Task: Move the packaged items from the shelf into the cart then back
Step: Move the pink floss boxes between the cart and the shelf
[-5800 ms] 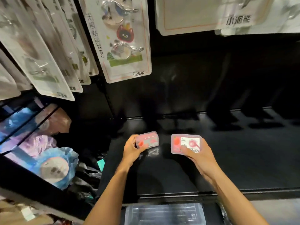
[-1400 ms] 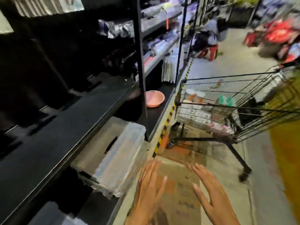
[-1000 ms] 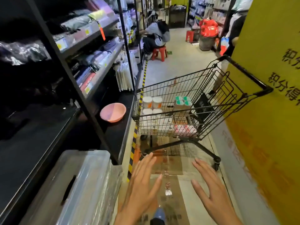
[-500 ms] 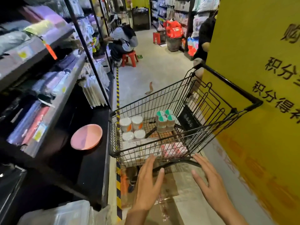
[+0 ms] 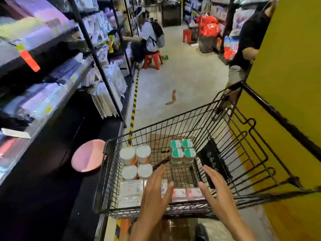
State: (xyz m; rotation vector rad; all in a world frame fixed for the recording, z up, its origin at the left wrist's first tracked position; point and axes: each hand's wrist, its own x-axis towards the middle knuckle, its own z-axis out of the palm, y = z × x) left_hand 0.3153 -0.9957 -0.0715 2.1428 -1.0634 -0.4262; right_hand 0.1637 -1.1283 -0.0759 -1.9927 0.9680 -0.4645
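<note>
Hands empty, fingers spread: left hand (image 5: 154, 192) and right hand (image 5: 217, 193) over cart (image 5: 102, 180). Pink boxes (image 5: 188, 193) on cart floor look light, rigid, slick; pinch by short edges.

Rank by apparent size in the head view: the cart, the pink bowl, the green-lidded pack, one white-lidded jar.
1. cart
2. pink bowl
3. green-lidded pack
4. white-lidded jar
Apparent size only.

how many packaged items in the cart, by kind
White-lidded round tubs: 4
Green-lidded containers: 4 lids visible, stacked on clear ones below
Flat white boxes: at least 2, partly behind the left hand
Pink flat boxes: 2
Total: at least 12 in the cart; the right hand holds nothing.
</note>
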